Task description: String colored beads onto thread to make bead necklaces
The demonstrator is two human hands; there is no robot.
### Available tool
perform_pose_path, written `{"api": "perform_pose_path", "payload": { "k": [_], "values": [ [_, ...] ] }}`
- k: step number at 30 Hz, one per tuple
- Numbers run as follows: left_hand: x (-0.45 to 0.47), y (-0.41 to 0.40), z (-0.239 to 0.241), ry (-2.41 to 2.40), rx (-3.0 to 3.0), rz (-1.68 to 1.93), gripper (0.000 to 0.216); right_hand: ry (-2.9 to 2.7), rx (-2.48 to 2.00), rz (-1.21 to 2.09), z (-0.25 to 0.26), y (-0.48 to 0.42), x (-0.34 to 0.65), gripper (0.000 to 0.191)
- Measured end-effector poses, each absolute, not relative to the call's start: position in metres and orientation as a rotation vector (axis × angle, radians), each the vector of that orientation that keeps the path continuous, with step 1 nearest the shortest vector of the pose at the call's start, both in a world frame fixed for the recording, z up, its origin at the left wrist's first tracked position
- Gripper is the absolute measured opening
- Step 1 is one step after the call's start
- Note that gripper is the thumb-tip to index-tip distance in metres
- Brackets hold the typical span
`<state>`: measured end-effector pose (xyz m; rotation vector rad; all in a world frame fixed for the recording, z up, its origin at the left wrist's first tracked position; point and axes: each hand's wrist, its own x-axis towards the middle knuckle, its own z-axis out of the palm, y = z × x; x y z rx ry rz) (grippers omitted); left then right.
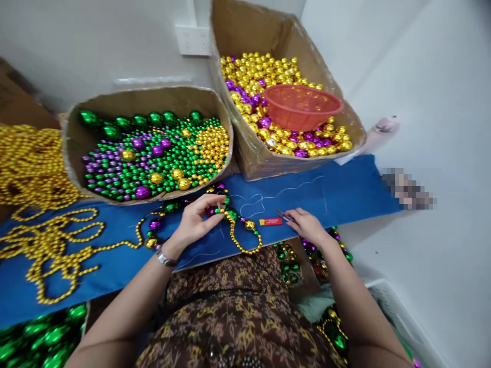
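Note:
My left hand is closed in a pinch on a string of beads, whose small gold beads loop down beside the fingers. Larger green, purple and gold beads lie around that hand, partly hidden behind it. On the right, my right hand has its fingers closed on small scissors; their dark tips point left and the handles are mostly covered. Between the two hands lies a red lighter on the blue tabletop. Thin clear thread curls across the cloth behind it.
A low carton of green, purple and gold beads stands behind my left hand. Farther right, a taller box holds gold and purple beads and an orange basket. Gold bead strands are heaped at left. A white crate sits low at right.

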<state>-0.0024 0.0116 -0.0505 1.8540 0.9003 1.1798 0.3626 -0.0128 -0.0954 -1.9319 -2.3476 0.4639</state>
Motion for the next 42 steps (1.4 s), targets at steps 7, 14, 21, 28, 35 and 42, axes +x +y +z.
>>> {"api": "perform_pose_path", "payload": {
  "k": [7,14,21,28,35,42],
  "values": [
    [-0.002,0.005,-0.045,0.772,1.77,1.164,0.04,-1.927,-1.521,0.911,-0.064,-0.001,0.314,0.036],
    [-0.003,0.003,-0.042,0.744,1.802,1.089,0.043,-1.958,-1.13,1.363,-0.027,0.007,0.233,0.032],
    [-0.005,0.004,-0.041,0.792,1.879,1.075,0.042,-2.11,-1.064,1.183,-0.016,0.012,0.219,0.025],
    [-0.003,0.004,-0.037,0.768,1.832,1.06,0.043,-2.104,-1.141,0.962,-0.019,0.009,0.23,0.026],
    [-0.007,0.006,-0.045,0.787,1.747,1.164,0.048,-2.19,-1.861,0.231,-0.082,0.014,0.305,0.033],
    [-0.003,0.008,-0.039,0.794,1.567,1.275,0.053,-2.422,-1.756,0.197,-0.098,-0.005,0.314,0.037]
  ]
}}
